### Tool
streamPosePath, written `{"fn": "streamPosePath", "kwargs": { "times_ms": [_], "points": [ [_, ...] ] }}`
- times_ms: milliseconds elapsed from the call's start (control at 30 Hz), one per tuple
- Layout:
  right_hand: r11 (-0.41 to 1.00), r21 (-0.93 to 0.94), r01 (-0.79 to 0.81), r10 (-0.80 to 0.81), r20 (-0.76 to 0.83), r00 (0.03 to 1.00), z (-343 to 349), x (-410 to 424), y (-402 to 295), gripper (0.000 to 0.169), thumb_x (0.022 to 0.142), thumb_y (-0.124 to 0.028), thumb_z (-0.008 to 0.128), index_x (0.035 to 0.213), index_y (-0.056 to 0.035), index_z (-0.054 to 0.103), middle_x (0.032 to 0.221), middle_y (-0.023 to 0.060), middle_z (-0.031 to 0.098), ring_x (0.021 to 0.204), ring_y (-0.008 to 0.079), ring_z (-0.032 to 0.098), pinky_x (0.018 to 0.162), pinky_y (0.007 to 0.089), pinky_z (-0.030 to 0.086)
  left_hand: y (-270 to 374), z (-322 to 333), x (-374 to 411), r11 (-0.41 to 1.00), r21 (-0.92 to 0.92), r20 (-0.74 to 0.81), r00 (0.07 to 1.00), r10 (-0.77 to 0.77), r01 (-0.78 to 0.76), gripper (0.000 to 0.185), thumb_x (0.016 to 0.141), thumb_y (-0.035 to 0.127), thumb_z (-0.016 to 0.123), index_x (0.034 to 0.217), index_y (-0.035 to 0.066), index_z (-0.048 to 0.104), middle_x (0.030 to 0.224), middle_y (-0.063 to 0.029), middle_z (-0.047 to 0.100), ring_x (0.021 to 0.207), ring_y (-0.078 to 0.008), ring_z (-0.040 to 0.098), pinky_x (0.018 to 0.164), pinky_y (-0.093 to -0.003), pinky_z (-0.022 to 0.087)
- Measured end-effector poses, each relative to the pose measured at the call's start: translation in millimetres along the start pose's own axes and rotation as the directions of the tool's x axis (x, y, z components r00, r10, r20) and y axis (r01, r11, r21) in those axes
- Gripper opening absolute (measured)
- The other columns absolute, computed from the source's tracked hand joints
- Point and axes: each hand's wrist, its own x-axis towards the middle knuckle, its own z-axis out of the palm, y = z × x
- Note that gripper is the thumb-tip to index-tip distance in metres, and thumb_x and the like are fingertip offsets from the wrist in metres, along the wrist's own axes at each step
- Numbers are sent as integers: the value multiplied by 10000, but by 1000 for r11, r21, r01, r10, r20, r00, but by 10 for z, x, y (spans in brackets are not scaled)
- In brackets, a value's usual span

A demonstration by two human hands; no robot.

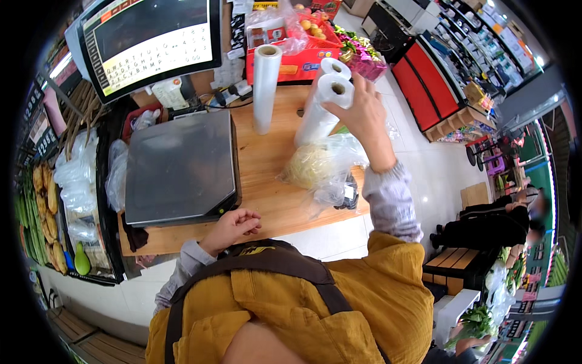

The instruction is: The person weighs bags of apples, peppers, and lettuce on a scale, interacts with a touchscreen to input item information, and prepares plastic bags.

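On a wooden counter (259, 204), my right hand (361, 107) has its thumb and fingers spread around the top of a clear plastic bag roll (318, 118); whether it grips the roll is unclear. A second roll (335, 67) stands just behind that one, and a third roll (265, 91) stands upright to the left. Below my right wrist lie a clear bag with pale yellow contents (307, 166) and a small dark bagged item with a white label (349, 193). My left hand (237, 227), fingers curled loosely and holding nothing visible, rests by the front corner of a flat metal scale (182, 168).
A touchscreen monitor (154, 41) stands behind the scale. A red box (291, 66) with a basket of fruit (318, 34) is at the back. Vegetables (41, 214) lie in a rack at left. A person in dark clothes (489, 223) is at the far right.
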Motion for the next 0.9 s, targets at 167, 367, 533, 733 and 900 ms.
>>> {"fn": "streamPosePath", "kwargs": {
  "times_ms": [167, 367, 533, 733, 900],
  "points": [
    [986, -150, -68, 119, 367, 922, 501, 492, -106, 1004, 573, -615, 734, 1324, -33, 410, 1202, 338, 487, 1110, 502, 489, 925, 518, 416, 37, 4, -21, 998, 67, -7, 1000, 11, -11, 266, 943, 177, 543, 1116, -26, 550, 962, -93, 646, 848, -137, 626, 776, -269, 516],
    [947, 47, 316, -316, 287, 904, 636, 499, -37, 712, 651, -369, 706, 1277, -134, 460, 1150, 213, 527, 1079, 397, 498, 919, 489, 404, -117, -49, -121, 997, 35, -43, 996, 73, -71, 315, 932, 209, 557, 1135, -32, 551, 954, -73, 638, 850, -134, 628, 769, -260, 508],
    [940, 75, 333, -342, 216, 915, 842, 647, 36, 738, 650, -376, 717, 1299, -127, 468, 1089, 178, 566, 1029, 338, 544, 936, 440, 389, -66, -29, -235, 992, 71, -84, 990, 110, -104, 352, 904, 267, 590, 1109, -18, 566, 936, -59, 637, 829, -120, 621, 728, -258, 487],
    [975, -66, 211, -180, 323, 929, 918, 886, -216, 769, 642, -431, 701, 1288, -112, 432, 1158, 206, 534, 1068, 368, 532, 905, 465, 420, -194, -106, -375, 992, -21, -183, 976, 115, -121, 308, 914, 275, 579, 1075, 12, 576, 935, -45, 632, 862, -99, 605, 732, -242, 479],
    [883, -60, 465, -425, 316, 848, 1111, 1077, 238, 795, 638, -433, 734, 1276, -69, 430, 1184, 192, 537, 1079, 371, 530, 933, 471, 409, -145, -285, -576, 998, 4, -229, 972, 59, -60, 323, 921, 268, 574, 1111, 7, 564, 986, -55, 629, 874, -121, 610, 764, -255, 491]
  ]
}}
